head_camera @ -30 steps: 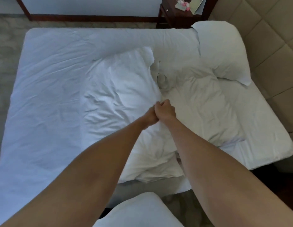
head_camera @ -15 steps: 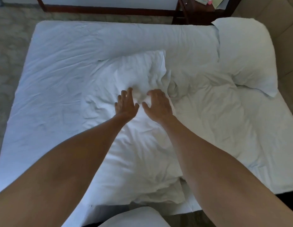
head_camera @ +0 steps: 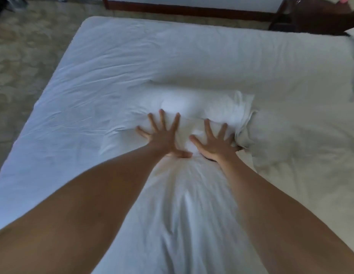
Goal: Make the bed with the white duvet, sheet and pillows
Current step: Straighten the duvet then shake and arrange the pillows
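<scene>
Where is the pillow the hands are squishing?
In the head view, the pillow lies mid-bed on the white sheet, under the left hand and right hand, with rumpled bedding on its right.

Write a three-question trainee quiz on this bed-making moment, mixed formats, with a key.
1. True or false: both the left hand and the right hand lie flat with fingers spread.
2. What do the hands press on? A) bare floor B) bunched white bedding C) dark nightstand
3. Fill in: beyond the mattress, the floor shows patterned ____.

Key: 1 true; 2 B; 3 carpet.
</scene>
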Tool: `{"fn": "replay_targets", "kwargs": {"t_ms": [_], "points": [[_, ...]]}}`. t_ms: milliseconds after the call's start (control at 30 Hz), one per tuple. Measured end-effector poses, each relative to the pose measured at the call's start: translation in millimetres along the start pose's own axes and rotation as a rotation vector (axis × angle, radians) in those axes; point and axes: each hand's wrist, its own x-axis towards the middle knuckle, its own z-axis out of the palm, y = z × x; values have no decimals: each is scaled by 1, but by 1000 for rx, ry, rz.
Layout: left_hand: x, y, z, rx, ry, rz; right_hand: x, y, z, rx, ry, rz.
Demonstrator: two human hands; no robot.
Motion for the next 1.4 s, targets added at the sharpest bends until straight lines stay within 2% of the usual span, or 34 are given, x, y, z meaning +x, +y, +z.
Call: {"fn": "replay_targets", "kwargs": {"t_ms": [267,467,567,700,867,1100,1300,1400], "points": [[63,16,79,70,74,-44,69,26,66,-20,31,-99],[59,14,104,88,162,-53,72,35,86,-23,30,-177],[19,16,126,120,223,-84,49,43,86,-63,30,-229],[-52,22,154,83,226,-115,-16,61,94,-56,-131,-271],[-138,17,191,54,359,-49,-108,87,134,36,-144,-274],[-258,6,248,71,418,85,-224,121,183,-62,-141,-262],[-325,-27,267,204,300,237,-293,135,205,-253,-123,-170],[-339,-61,251,142,312,167,-308,108,197,-228,-123,-82]]}}
